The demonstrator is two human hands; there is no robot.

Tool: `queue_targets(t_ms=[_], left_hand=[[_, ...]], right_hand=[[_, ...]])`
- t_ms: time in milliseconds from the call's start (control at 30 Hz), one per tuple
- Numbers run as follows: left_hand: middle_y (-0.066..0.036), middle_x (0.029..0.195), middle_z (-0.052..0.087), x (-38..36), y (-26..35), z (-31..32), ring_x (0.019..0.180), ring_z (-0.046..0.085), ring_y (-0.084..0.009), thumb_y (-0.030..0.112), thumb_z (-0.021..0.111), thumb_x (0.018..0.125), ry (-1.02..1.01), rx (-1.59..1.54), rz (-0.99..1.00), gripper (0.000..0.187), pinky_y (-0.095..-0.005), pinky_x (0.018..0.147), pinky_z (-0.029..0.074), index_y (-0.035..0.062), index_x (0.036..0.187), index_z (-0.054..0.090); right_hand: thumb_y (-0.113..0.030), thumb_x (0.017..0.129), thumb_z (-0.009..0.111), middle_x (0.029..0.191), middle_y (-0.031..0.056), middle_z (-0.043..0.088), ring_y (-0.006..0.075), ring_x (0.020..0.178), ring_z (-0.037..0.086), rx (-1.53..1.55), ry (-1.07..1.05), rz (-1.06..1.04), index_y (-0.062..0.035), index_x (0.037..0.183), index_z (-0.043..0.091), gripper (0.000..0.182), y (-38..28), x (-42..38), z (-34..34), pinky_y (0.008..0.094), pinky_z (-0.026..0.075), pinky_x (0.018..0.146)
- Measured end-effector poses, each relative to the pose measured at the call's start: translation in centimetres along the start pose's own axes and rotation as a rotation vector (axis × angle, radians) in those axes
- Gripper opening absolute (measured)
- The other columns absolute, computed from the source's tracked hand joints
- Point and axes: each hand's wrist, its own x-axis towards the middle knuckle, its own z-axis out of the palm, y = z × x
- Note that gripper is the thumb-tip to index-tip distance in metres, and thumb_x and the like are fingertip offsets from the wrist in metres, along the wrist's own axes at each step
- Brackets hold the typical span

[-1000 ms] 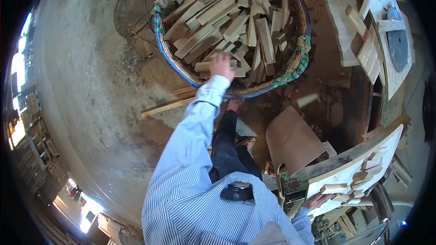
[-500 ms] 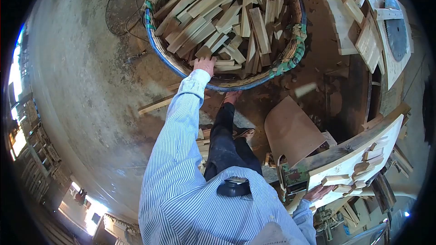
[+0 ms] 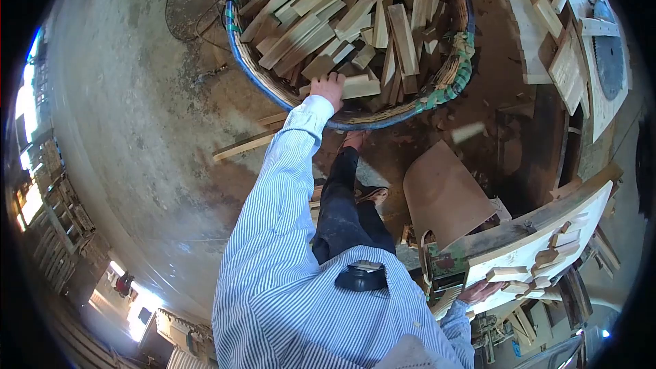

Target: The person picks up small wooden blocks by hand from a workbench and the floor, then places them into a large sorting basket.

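Note:
My left hand reaches over the near rim of a big round woven basket. Its fingers are closed around a short wooden block, whose free end sticks out to the right. Many loose wooden offcuts fill the basket, lying at all angles. Off to the lower right, my right hand lies on the edge of a white-topped bench, its fingers stretched out beside several small wood blocks. The sleeve and bench edge hide part of that hand.
A circular saw blade stands through a white tabletop at the upper right, with boards around it. A curved brown sheet leans by the bench. Wooden strips lie on the floor near the basket, and a thin cable lies at upper left.
My left hand has shifted slightly right, and the block at it now shows a broad face where narrow edges showed before. The right hand stays on the bench.

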Motion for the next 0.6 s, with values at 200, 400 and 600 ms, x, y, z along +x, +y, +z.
queue_targets(t_ms=[200, 400, 600], left_hand=[[-0.025, 0.122, 0.060, 2.1, 3.6, -6.7, 0.113, 0.061, -0.0375, 0.045, 0.079, 0.067, 0.002, -0.676, -0.320, 0.079, -0.0448, 0.098, 0.048, 0.0014, 0.125, 0.049], [-0.025, 0.132, 0.053, 3.6, 7.5, -4.1, 0.121, 0.054, -0.0385, 0.042, 0.082, 0.069, 0.390, -1.015, -0.154, 0.087, -0.0451, 0.104, 0.043, 0.0031, 0.138, 0.045], [-0.018, 0.121, 0.053, 2.3, -1.0, 0.5, 0.111, 0.054, -0.0393, 0.025, 0.077, 0.074, 0.528, -0.447, -0.459, 0.064, -0.0496, 0.094, 0.046, 0.0068, 0.129, 0.052]], right_hand=[[-0.064, 0.095, 0.039, 0.153, 0.0254, 0.032, 0.0412, 0.141, 0.031, 0.033, -0.013, 0.002, -0.0009, 0.149, 0.034, 0.084, -0.1, 0.0, -0.2, 0.0508, 0.029, 0.115], [-0.066, 0.094, 0.038, 0.156, 0.0253, 0.027, 0.0402, 0.143, 0.027, 0.003, -0.014, 0.025, 0.0019, 0.150, 0.029, 0.089, 0.1, 0.1, 0.0, 0.0505, 0.026, 0.116], [-0.075, 0.092, 0.030, 0.151, 0.0283, 0.032, 0.0429, 0.139, 0.033, -0.026, -0.010, 0.010, 0.0009, 0.149, 0.032, 0.095, -0.9, 0.3, -0.2, 0.0547, 0.028, 0.114]])
